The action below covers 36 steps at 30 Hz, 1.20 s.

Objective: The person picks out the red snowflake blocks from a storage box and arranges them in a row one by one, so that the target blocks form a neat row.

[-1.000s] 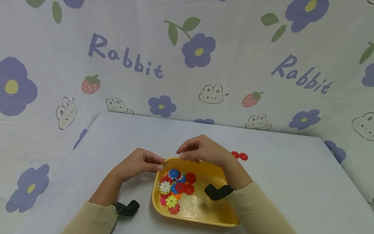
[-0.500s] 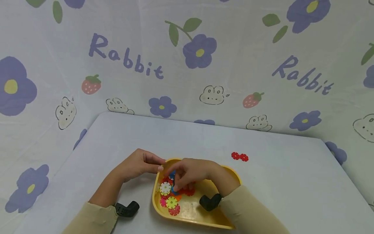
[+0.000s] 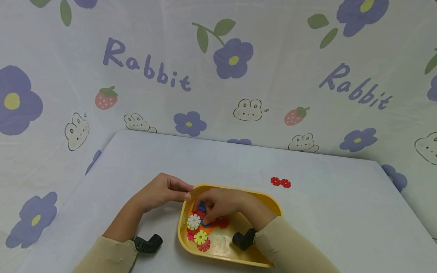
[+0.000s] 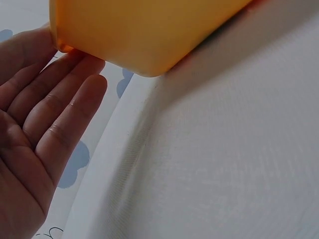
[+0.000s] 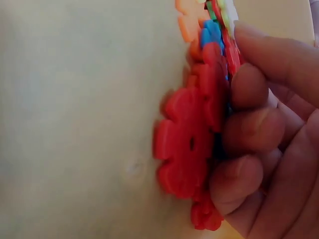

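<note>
1. Beyond the grip of the left hand on the yellow tray, we read purple lettering, "Rabbit", on the patterned cloth.
2. Farther right of that grip, we read a second "Rabbit" there.

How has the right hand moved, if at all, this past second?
Yes, head view: the right hand came nearer and down, from the far rim of the tray to the pieces inside.

Right hand: fingers bent, tips against a cluster of notched plastic discs; grip on any single piece unconfirmed. Foremost, a red petal-edged plastic disc with a central slot. Higher in view, a blue notched plastic piece and an orange notched plastic piece.
</note>
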Available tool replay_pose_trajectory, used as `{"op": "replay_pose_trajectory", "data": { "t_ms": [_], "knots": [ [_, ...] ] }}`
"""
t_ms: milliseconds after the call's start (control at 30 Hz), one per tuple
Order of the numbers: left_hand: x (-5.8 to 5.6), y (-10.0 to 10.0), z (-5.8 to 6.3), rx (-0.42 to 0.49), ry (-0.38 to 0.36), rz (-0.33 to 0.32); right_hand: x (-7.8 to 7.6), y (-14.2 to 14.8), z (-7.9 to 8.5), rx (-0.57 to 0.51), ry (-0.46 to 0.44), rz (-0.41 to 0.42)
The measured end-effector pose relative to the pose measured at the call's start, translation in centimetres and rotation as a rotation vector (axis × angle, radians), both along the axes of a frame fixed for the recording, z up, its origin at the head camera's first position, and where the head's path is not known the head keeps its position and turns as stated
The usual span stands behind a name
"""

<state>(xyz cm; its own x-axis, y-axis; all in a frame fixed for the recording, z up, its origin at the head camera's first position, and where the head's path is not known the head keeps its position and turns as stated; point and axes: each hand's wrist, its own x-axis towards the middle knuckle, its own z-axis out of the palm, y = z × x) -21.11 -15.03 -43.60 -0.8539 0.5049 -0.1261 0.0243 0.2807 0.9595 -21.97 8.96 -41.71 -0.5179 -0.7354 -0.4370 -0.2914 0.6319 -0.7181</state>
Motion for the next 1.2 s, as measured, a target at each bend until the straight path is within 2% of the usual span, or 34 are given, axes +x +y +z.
{"op": "replay_pose_trajectory", "data": {
  "t_ms": [433, 633, 833, 1000, 1200],
  "knots": [
    [0.02, 0.04, 0.19, 0.007, -0.01, -0.006, 0.19, -0.42, 0.13, 0.07, 0.068, -0.005],
    [-0.01, -0.01, 0.08, 0.006, -0.015, -0.005, 0.12, -0.33, 0.03, 0.034, 0.027, -0.008],
    [-0.07, -0.05, -0.07, -0.005, -0.019, 0.004, 0.17, -0.24, 0.06, 0.016, 0.047, 0.001],
    [-0.1, -0.04, -0.12, -0.003, -0.017, -0.001, 0.27, -0.05, 0.08, 0.004, 0.006, -0.005],
    [-0.06, -0.01, -0.13, -0.007, -0.007, -0.005, 0.17, 0.28, -0.08, -0.066, -0.063, -0.008]
  ]
}}
